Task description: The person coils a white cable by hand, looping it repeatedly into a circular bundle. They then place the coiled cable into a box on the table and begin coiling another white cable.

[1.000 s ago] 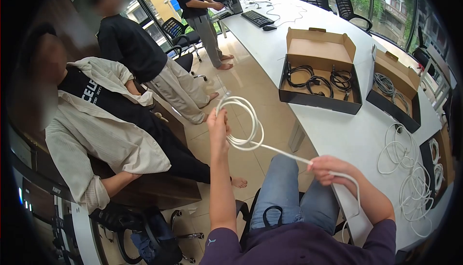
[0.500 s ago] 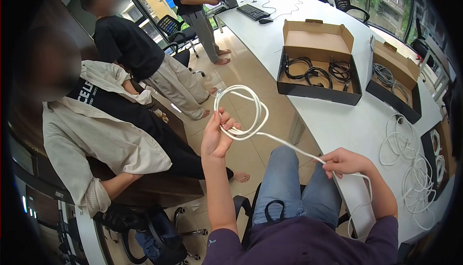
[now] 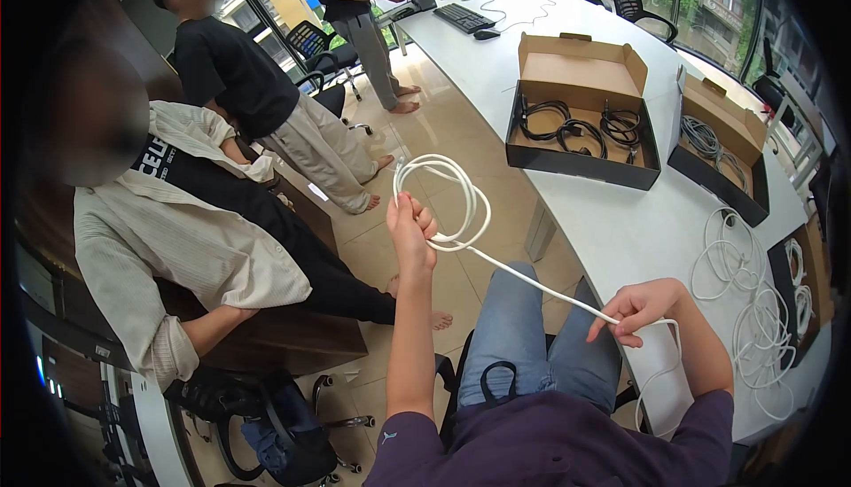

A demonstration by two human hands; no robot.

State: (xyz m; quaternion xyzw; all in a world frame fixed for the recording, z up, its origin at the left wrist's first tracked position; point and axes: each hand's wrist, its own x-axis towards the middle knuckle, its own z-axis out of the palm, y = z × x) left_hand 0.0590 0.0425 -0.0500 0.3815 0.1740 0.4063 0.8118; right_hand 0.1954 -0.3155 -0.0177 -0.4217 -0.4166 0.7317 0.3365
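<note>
The white cable is held in the air above the person's lap. Part of it is wound into a few loose loops, and a straight run slants down from them to the right. It looks light and limp but springy. The loops keep a round shape yet would likely spring open if let go, and the smooth jacket could slide through a slack grip. The best hold appears to be where the turns cross, so that all the strands are trapped together.

The left hand is raised there, its fingers curled shut around the bottom of the loops. The right hand is lower and near the counter's edge. Its fingers pinch the straight run, and the slack hangs below it.

Beyond the hands, the white counter carries more loose white cables. It also holds an open cardboard box of black leads and a second box of grey ones. To the left a person sits, and two others stand further off.
</note>
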